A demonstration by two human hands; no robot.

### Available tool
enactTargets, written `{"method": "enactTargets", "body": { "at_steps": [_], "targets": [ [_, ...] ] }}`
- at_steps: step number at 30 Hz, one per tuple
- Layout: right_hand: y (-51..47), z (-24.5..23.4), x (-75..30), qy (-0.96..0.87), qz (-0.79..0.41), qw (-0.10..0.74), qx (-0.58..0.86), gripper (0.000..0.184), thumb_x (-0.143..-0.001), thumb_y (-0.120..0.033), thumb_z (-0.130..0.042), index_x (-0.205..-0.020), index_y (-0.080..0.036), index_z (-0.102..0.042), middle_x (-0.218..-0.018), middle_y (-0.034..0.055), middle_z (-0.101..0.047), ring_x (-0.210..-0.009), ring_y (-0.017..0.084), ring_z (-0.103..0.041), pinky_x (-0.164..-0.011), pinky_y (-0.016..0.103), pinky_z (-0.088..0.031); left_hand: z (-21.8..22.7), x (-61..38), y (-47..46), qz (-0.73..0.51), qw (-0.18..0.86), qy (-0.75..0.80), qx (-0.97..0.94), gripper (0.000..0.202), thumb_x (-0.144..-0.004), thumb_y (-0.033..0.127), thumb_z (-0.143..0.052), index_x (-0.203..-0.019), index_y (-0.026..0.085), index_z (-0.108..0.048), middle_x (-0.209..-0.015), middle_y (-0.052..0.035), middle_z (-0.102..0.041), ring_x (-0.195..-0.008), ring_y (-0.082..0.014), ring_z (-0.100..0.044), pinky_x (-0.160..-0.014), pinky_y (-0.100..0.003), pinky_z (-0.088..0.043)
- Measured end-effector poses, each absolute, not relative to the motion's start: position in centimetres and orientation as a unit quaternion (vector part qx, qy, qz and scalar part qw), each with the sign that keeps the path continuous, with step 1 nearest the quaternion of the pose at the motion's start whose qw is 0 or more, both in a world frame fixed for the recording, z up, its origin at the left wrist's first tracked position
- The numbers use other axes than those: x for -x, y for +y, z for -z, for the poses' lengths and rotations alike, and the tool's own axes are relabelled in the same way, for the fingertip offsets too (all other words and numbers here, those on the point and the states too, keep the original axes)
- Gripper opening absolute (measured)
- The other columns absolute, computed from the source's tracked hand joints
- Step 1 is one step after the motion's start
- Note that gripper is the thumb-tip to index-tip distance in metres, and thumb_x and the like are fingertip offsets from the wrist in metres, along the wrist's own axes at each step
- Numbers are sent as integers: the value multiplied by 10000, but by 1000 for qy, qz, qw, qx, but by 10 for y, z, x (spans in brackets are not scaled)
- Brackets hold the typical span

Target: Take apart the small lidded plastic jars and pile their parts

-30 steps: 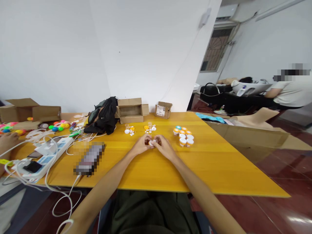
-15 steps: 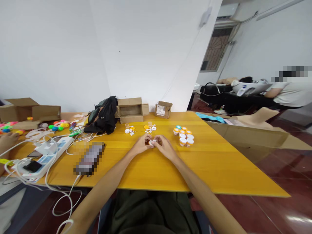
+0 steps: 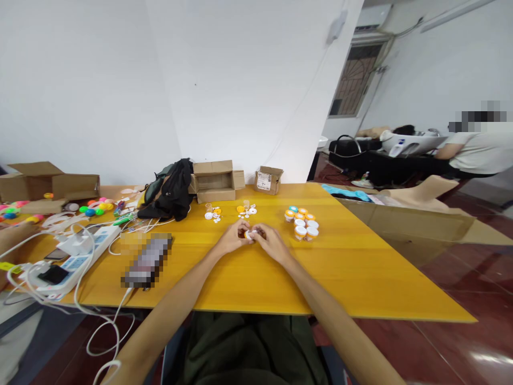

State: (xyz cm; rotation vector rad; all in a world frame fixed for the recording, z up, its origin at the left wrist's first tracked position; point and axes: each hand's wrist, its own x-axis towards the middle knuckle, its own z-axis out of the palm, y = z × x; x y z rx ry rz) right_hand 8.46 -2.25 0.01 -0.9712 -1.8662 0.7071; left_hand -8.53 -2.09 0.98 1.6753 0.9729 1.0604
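Over the middle of the desk (image 3: 256,283), well in from its near edge, the left hand (image 3: 231,238) and right hand (image 3: 270,240) meet, fingers curled nearly closed around one small white-and-orange piece (image 3: 248,235) (mostly hidden by the fingers). It looks like hard plastic: probably light, stiff and a little slippery, best pinched by its rim with thumb and fingertips. Toward the right edge, lidded jars (image 3: 300,232) stand clustered. Beyond the hands lie two groups of loose parts (image 3: 217,214), and along the far edge sit cardboard boxes (image 3: 216,196).
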Motion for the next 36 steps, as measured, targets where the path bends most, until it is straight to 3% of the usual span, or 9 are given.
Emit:
{"method": "enactTargets", "body": {
  "at_steps": [9, 15, 19, 25, 28, 32, 36],
  "targets": [
    [-21, 0, -90, -770, -303, 451, 333, 151, -776, -186, -566, -874, -244, -663, -905, 27, -660, -879, 214, -605, -821, 352, -481, -12, 87, -20, -418, 456, 380, -687, 376, -586, 295, -822, -855, 186, -583, -756, 17, -658, -717, -153, -605, -714, -279, -470],
    [-22, 1, -86, -744, -313, 457, 374, 190, -750, -283, -644, -932, -230, -640, -922, 32, -671, -835, 209, -614, -765, 338, -490, -11, 88, -20, -417, 465, 375, -685, 358, -591, 282, -817, -839, 181, -579, -773, 17, -661, -716, -145, -603, -731, -281, -472],
    [-22, 3, -85, -722, -310, 443, 432, 161, -780, -366, -631, -849, -222, -620, -772, 8, -659, -689, 190, -590, -696, 330, -480, -9, 88, -19, -416, 456, 391, -683, 389, -574, 293, -828, -856, 187, -581, -766, 21, -656, -707, -143, -595, -728, -279, -465],
    [-22, 1, -87, -764, -296, 460, 342, 127, -791, -276, -587, -900, -234, -637, -933, 34, -683, -873, 204, -623, -778, 327, -488, -10, 88, -17, -412, 456, 392, -684, 416, -549, 314, -844, -848, 185, -585, -763, 15, -661, -724, -155, -603, -743, -290, -475],
    [-24, 1, -85, -755, -287, 456, 373, 182, -781, -324, -626, -938, -232, -630, -937, 34, -679, -838, 200, -621, -744, 319, -488, -10, 88, -17, -418, 455, 393, -682, 415, -558, 333, -842, -849, 187, -586, -771, 11, -666, -717, -152, -602, -734, -288, -479],
    [-24, 1, -85, -739, -277, 440, 429, 145, -820, -369, -597, -848, -229, -617, -806, 19, -669, -730, 197, -608, -712, 331, -484, -9, 89, -17, -418, 450, 400, -681, 429, -543, 330, -850, -856, 191, -591, -768, 14, -667, -710, -150, -605, -724, -283, -478],
    [-23, 2, -86, -764, -285, 452, 362, 95, -817, -297, -572, -871, -237, -622, -873, 26, -676, -835, 207, -624, -788, 339, -488, -10, 88, -16, -418, 454, 392, -682, 421, -545, 325, -849, -844, 187, -587, -759, 17, -663, -706, -149, -603, -724, -285, -482]
  ]
}}
